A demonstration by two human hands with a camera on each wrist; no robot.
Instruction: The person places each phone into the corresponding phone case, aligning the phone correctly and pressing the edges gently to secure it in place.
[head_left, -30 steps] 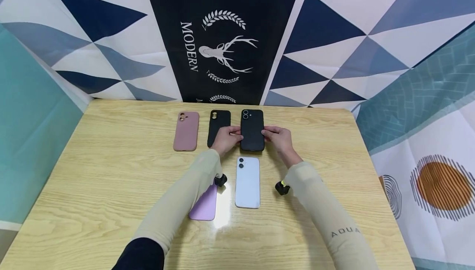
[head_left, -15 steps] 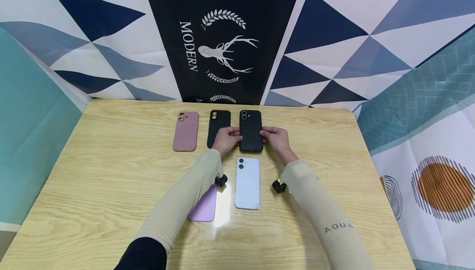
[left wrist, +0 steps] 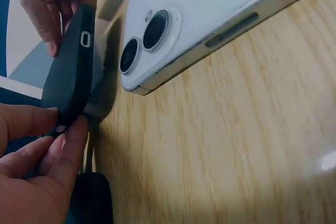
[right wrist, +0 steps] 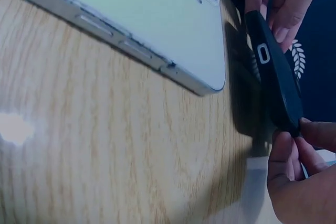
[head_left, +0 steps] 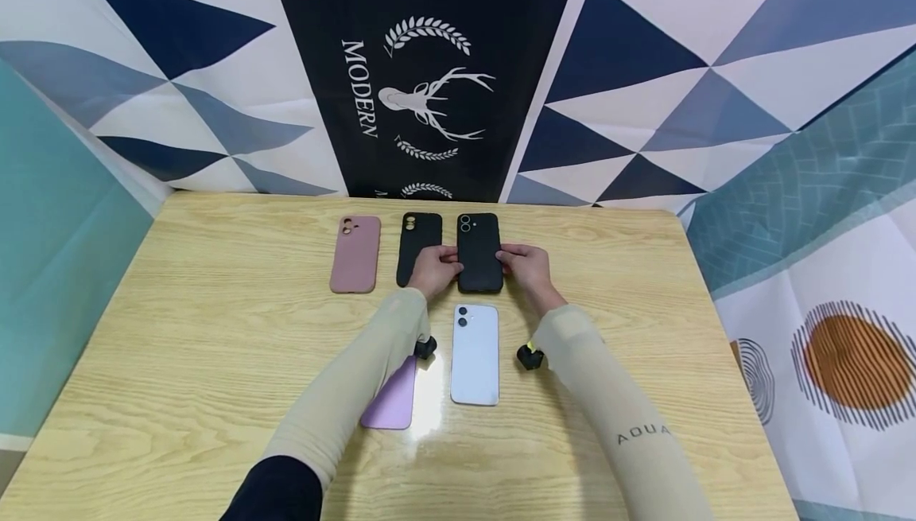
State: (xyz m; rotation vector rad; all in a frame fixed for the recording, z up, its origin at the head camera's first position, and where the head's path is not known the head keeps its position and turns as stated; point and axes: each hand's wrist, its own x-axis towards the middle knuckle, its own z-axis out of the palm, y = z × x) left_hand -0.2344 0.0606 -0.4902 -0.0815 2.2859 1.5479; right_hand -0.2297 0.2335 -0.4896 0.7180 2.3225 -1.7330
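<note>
In the head view, a phone in a black case (head_left: 479,254) is held between my two hands at the back of the table, lenses facing up. My left hand (head_left: 432,270) pinches its left edge, thumb against finger; my right hand (head_left: 529,270) pinches its right edge. Both wrist views show its bottom end with the port opening, a shadow falling on the wood beside it. Left of it lies an empty black phone case (head_left: 421,239), partly covered by my left hand. A white phone (head_left: 475,355) lies back up, nearer me.
A pink phone case (head_left: 355,254) lies further left in the back row. The purple flat item (head_left: 390,403) is partly under my left forearm. Patterned cloth (head_left: 422,99) stands behind the wooden table (head_left: 215,330).
Both hands have shifted the black-cased phone slightly left, nearer the empty black case. My right forearm has come inward. The grips stay the same, and the view has drifted a little.
</note>
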